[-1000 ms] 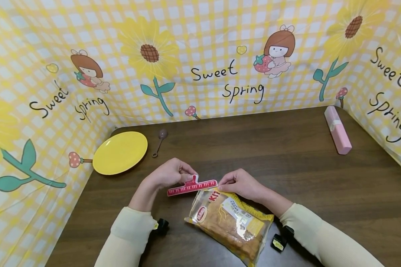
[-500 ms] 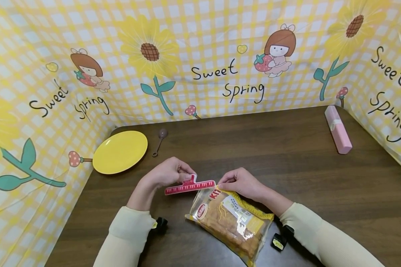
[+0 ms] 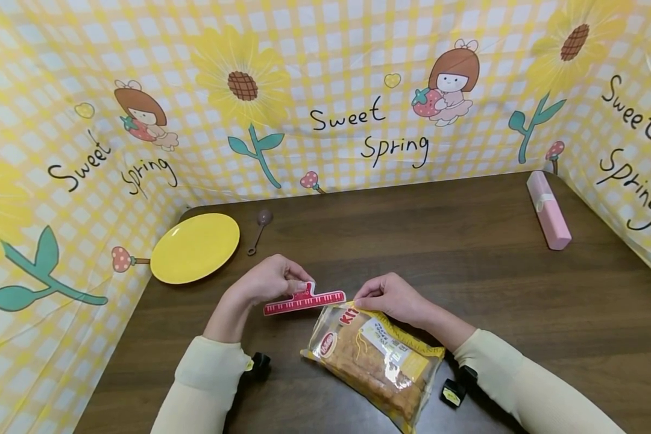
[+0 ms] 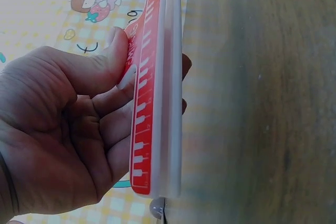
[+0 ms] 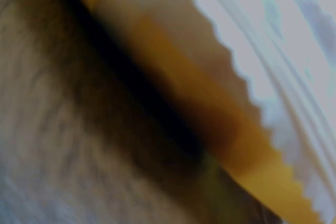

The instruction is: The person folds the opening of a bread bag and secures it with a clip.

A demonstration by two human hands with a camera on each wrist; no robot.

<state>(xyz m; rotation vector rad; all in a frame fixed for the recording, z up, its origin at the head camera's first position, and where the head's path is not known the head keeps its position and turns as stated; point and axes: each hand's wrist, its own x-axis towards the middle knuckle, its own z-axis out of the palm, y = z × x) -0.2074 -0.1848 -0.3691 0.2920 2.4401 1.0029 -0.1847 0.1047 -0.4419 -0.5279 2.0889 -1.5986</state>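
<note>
My left hand (image 3: pixel 275 278) pinches the handle of a red clip (image 3: pixel 304 303) with a white piano-key pattern. In the left wrist view the thumb presses one side of the clip (image 4: pixel 144 93) and fingers lie behind it; a narrow gap runs between its two white-edged bars. My right hand (image 3: pixel 393 295) pinches the upper corner of a clear and yellow plastic bag of bread (image 3: pixel 377 361). The clip's right end is close to that corner, at the bag's upper left edge. In the right wrist view the bag's serrated edge (image 5: pixel 241 72) fills much of the frame, blurred.
A yellow plate (image 3: pixel 195 248) lies at the back left, with a small brown spoon (image 3: pixel 260 232) beside it. At the back right is a long pink box (image 3: pixel 548 211). A patterned yellow-and-white cloth (image 3: pixel 336 72) walls off the brown table (image 3: pixel 439 235) at the back and sides.
My left hand and the clip have shifted slightly left, away from the bag's corner. The right hand and the bag stay almost where they were.
</note>
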